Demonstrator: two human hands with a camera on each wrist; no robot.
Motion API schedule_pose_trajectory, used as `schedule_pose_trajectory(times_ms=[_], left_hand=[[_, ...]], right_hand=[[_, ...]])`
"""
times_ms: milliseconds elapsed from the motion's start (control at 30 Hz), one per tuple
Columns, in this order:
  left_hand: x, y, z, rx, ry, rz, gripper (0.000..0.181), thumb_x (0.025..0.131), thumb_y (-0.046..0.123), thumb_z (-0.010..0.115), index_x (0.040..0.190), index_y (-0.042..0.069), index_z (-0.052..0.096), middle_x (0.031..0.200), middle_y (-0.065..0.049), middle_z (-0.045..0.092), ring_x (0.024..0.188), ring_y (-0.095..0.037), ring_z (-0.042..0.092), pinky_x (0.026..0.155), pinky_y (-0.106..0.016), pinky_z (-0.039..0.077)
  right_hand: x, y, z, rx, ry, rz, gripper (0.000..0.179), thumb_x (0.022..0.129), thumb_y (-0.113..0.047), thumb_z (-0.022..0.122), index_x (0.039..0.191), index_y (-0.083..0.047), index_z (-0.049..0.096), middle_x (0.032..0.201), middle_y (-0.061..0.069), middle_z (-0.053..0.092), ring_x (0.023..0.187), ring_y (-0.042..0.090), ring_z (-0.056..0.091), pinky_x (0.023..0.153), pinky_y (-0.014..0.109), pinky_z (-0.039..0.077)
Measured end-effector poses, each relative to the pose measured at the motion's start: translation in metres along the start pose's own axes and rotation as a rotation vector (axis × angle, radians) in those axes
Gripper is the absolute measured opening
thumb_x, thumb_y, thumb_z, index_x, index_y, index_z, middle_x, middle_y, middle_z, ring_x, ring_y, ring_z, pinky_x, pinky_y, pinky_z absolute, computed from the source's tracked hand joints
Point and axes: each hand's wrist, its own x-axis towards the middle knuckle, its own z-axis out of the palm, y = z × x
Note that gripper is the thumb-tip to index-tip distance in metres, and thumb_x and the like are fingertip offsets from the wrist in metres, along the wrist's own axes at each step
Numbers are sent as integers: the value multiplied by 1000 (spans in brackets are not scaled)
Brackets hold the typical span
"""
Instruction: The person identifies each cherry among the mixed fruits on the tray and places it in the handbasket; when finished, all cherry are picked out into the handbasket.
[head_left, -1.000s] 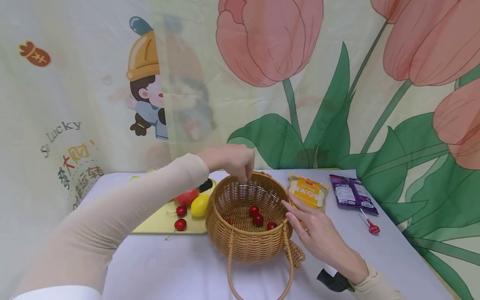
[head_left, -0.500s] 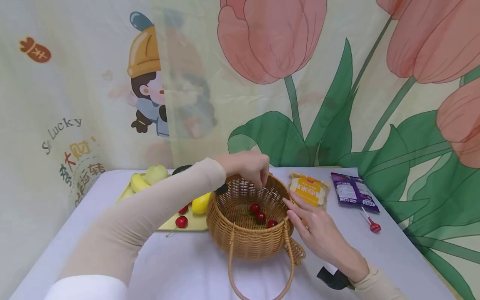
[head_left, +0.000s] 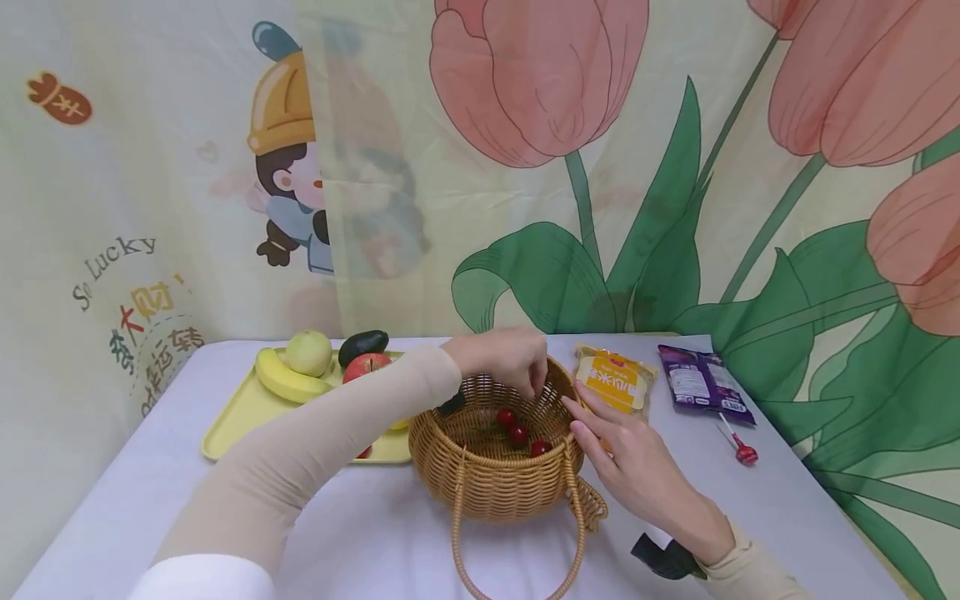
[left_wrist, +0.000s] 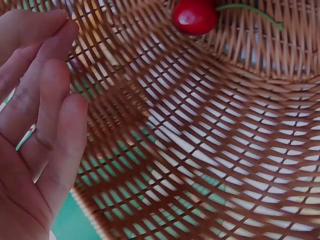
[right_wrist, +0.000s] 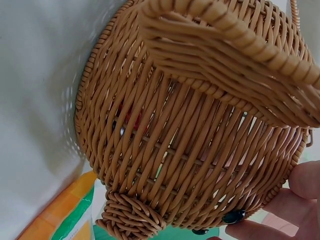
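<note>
Over the basket (head_left: pixel 495 492), I log the left hand (head_left: pixel 506 358) relaxed, nothing visible between its fingers; the cherries (head_left: pixel 517 436) lie inside, below it. Right hand (head_left: pixel 637 458): fingers nearly straight, resting against the basket's right side, farther out by my judgement.

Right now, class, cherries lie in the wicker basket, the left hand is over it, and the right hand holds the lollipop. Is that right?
Not quite: the right hand touches the wicker basket instead, and the lollipop lies on the tablecloth, as the head view shows. The cherries and left hand are as stated.
</note>
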Motion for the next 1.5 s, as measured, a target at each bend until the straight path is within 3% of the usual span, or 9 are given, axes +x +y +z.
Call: schedule_pose_trajectory(times_ms=[567,767,967,1133,1300,1500], left_hand=[[-5,-5,12,-48,30,-11,8,88,17,79,93,18,85,92,9,79,87,-4,68,75,-21,54],[-10,-4,5,-59,50,-24,12,89,21,77,99,18,84,96,9,80,91,-4,70,83,-26,57],[-17,0,-12,-99,110,-32,16,91,25,77,104,17,83,98,8,80,91,-3,71,85,-27,58],[-37,-3,-26,-46,179,-47,15,90,29,77,103,22,83,96,12,79,89,-2,69,83,-28,56],[-66,-12,-25,9,299,-24,20,89,32,78,106,23,82,100,11,79,79,-5,63,75,-26,50],[-111,-25,-18,-75,385,-47,26,88,25,81,112,16,81,103,3,78,85,-17,59,76,-27,47]], right_hand=[[-1,-1,2,-7,5,8,40,109,-29,50,144,-12,61,155,15,51,134,38,58,101,54,52],[-1,-1,3,-2,6,-3,39,109,-28,51,143,-12,61,156,14,50,134,37,58,101,54,52],[-2,-1,3,2,0,4,40,109,-28,51,144,-12,60,156,14,50,134,38,58,101,55,53],[-2,-2,2,2,-6,11,41,109,-29,51,145,-12,60,156,14,50,134,38,58,101,54,53],[-2,-4,1,-4,-8,17,41,109,-29,50,145,-13,59,156,14,50,134,39,58,101,56,52],[-3,-4,2,-9,11,2,40,108,-26,51,144,-11,60,155,15,50,134,40,58,101,57,52]])
